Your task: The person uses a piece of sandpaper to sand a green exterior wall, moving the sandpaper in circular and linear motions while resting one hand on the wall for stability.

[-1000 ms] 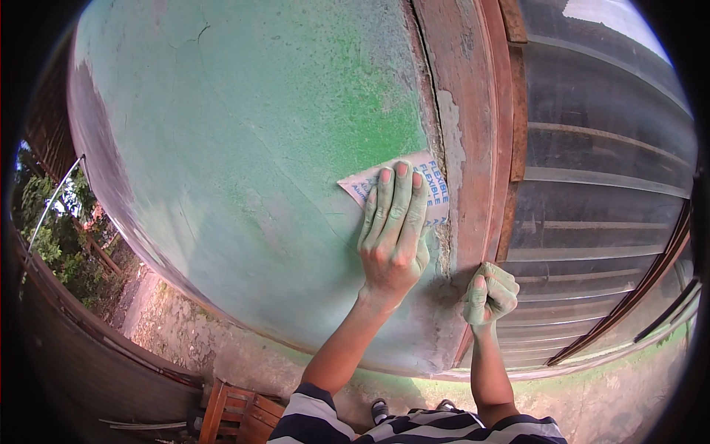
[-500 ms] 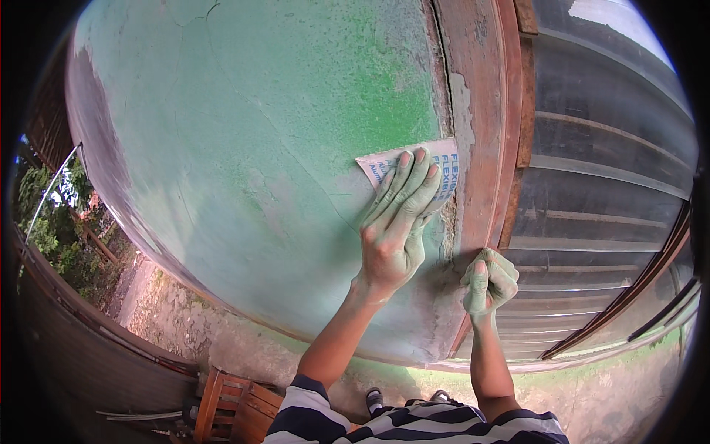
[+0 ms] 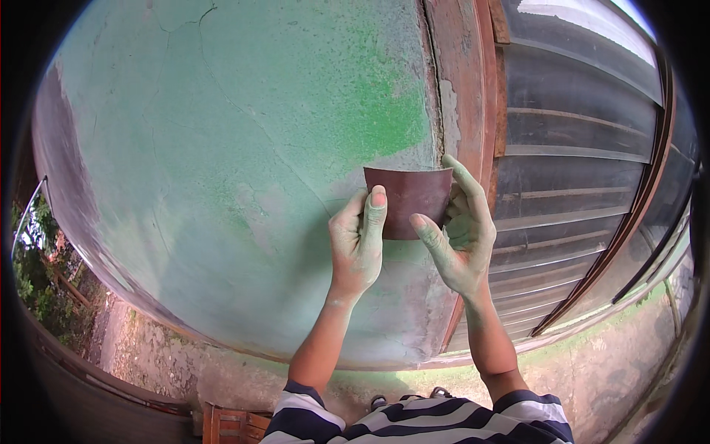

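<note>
A bent, reddish-brown sheet of sandpaper [image 3: 403, 194] is held up in front of the wall, its dark grit side showing. My left hand [image 3: 356, 240] is closed on its left edge, thumb in front and fingers mostly hidden behind. At the right edge, my right hand [image 3: 466, 237] has its thumb over the lower front; the index finger stretches up past the upper corner and the others curl loosely. Pale green dust coats both hands. Behind the sheet stands the green wall [image 3: 251, 148], worn and patchy, with a brighter green area [image 3: 392, 111] above the sandpaper.
A deep vertical crack [image 3: 435, 81] separates the wall from a weathered wooden frame [image 3: 473, 81]. To the right is a dark slatted window [image 3: 573, 140]. Below lies a rough concrete floor [image 3: 251, 370], with a wooden piece of furniture [image 3: 233, 424] at lower left.
The sandpaper has come off the wall and turned, from printed backing to grit side showing. My right hand has risen from beside the frame, opened from a fist and met the sheet.
</note>
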Demonstrator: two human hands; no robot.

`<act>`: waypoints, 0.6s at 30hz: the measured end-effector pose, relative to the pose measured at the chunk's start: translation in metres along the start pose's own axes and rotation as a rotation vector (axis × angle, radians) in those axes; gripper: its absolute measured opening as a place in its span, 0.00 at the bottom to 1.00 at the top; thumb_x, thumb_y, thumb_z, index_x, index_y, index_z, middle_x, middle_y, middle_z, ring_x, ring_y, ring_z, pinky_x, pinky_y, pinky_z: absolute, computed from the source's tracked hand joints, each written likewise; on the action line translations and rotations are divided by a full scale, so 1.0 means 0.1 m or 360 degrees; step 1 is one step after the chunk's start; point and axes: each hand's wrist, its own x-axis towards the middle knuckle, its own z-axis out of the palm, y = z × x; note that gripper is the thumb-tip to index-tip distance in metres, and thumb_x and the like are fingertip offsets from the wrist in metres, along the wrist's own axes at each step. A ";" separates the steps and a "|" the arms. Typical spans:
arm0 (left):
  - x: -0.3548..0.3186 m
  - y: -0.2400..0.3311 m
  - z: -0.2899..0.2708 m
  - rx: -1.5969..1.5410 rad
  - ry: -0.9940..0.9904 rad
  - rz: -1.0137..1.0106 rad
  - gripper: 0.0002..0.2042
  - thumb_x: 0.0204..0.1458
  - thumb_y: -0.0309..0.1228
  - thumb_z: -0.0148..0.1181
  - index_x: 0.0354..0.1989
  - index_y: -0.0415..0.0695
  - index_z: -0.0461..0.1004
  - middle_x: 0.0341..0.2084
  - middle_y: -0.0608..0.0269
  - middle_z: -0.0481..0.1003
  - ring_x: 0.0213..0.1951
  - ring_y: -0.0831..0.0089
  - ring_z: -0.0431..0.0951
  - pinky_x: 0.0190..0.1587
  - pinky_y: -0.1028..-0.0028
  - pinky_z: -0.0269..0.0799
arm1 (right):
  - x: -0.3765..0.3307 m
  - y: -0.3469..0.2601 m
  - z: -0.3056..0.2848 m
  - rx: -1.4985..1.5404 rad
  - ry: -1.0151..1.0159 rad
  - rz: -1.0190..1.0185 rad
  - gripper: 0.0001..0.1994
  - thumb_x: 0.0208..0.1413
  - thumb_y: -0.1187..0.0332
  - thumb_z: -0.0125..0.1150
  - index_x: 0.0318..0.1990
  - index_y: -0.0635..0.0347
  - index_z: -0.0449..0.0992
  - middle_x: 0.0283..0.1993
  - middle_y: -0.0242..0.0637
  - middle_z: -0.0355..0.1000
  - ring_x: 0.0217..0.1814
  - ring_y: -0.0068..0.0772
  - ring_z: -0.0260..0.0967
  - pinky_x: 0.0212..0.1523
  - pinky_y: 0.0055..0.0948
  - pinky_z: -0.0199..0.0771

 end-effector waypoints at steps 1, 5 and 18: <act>-0.01 0.00 -0.05 0.0380 0.0091 0.0199 0.16 0.66 0.37 0.48 0.28 0.39 0.69 0.22 0.73 0.65 0.28 0.85 0.60 0.30 0.81 0.57 | -0.02 -0.06 0.01 -0.0046 0.0078 0.0193 0.28 0.51 0.82 0.65 0.61 0.72 0.64 0.49 0.45 0.73 0.44 0.27 0.72 0.46 0.22 0.71; -0.04 -0.13 -0.41 0.0804 0.0309 0.0861 0.14 0.65 0.32 0.46 0.38 0.34 0.75 0.34 0.54 0.80 0.40 0.68 0.79 0.43 0.74 0.72 | 0.22 -0.20 0.08 -0.0615 0.0401 -0.0754 0.13 0.48 0.86 0.65 0.42 0.70 0.78 0.37 0.43 0.79 0.39 0.31 0.76 0.36 0.24 0.78; -0.21 -0.66 -1.50 0.2043 0.0273 0.1053 0.25 0.66 0.43 0.38 0.65 0.40 0.64 0.67 0.37 0.53 0.69 0.36 0.48 0.68 0.43 0.38 | 0.50 0.05 0.63 -0.1698 -0.0002 -0.0694 0.32 0.47 0.82 0.51 0.65 0.66 0.64 0.70 0.52 0.57 0.74 0.53 0.50 0.71 0.49 0.49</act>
